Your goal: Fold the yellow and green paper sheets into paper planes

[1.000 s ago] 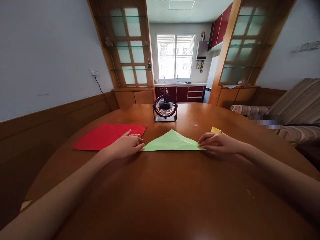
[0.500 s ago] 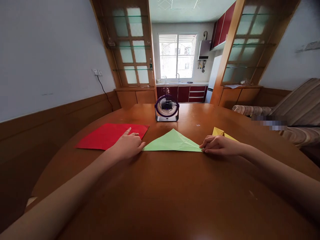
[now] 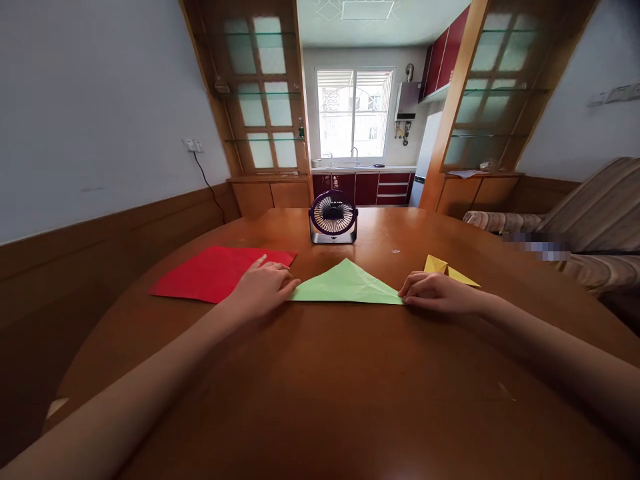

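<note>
- From my remote seat I see the green paper (image 3: pixel 347 283), a folded triangle, lying at the centre of the frame, peak upward, on the wooden table (image 3: pixel 340 387).
- My view has the left hand (image 3: pixel 266 287) left of centre, fingers loosely bent, at the paper's left corner; I can't tell whether it grips.
- The right hand (image 3: pixel 433 291), right of centre, has fingers curled at the right corner; a pinch I can't confirm.
- Red paper (image 3: pixel 200 273) lies centre-left, yellow folded paper (image 3: pixel 437 264) centre-right.
</note>
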Demonstrator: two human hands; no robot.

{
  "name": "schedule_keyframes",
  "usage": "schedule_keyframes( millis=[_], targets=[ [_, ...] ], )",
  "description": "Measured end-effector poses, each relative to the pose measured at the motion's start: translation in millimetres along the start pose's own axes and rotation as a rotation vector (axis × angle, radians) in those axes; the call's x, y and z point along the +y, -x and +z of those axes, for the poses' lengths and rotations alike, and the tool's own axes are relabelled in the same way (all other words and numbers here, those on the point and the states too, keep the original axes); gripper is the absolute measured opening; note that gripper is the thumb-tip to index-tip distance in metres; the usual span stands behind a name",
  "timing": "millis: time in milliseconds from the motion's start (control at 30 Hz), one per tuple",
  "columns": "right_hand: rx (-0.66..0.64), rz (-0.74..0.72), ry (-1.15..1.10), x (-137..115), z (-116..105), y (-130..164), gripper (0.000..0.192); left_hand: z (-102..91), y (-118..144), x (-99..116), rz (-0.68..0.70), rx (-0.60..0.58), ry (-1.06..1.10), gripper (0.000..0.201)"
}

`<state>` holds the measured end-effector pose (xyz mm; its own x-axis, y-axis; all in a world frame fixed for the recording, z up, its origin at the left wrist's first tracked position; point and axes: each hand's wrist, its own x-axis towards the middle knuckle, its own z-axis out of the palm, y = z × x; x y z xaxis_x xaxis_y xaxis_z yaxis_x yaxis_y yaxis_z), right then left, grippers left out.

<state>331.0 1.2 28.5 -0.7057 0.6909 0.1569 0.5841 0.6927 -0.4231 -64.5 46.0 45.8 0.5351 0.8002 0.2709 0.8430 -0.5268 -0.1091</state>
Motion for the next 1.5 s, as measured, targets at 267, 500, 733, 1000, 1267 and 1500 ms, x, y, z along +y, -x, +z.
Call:
schedule_keyframes(
  millis=[267,500,733,1000,1267,1500],
  targets=[
    [0.158,0.036,0.014,-4.3,18.3,-7.1,0.031,20.2,2.7,14.5,0.049,-0.080,0.153,0.060],
    [0.248,0.048,0.049,-4.3,30.8,-10.6,0.049,22.0,2.2,16.4,0.086,0.104,0.147,0.043],
    [0.472,0.104,0.008,-0.3,40.9,-19.0,0.067,20.2,3.2,25.3,0.209,0.332,0.475,0.019],
    [0.546,0.072,0.035,-0.4,45.0,-19.5,0.075,12.0,11.3,32.3,0.700,0.264,0.271,0.022],
    [0.562,-0.071,-0.014,-17.2,36.6,-14.2,0.057,15.6,8.5,35.2,0.646,0.227,-0.020,0.025],
    [0.315,-0.139,-0.113,-18.0,32.8,-11.2,0.032,10.4,12.6,46.5,0.658,0.104,-0.127,0.019]
  ],
)
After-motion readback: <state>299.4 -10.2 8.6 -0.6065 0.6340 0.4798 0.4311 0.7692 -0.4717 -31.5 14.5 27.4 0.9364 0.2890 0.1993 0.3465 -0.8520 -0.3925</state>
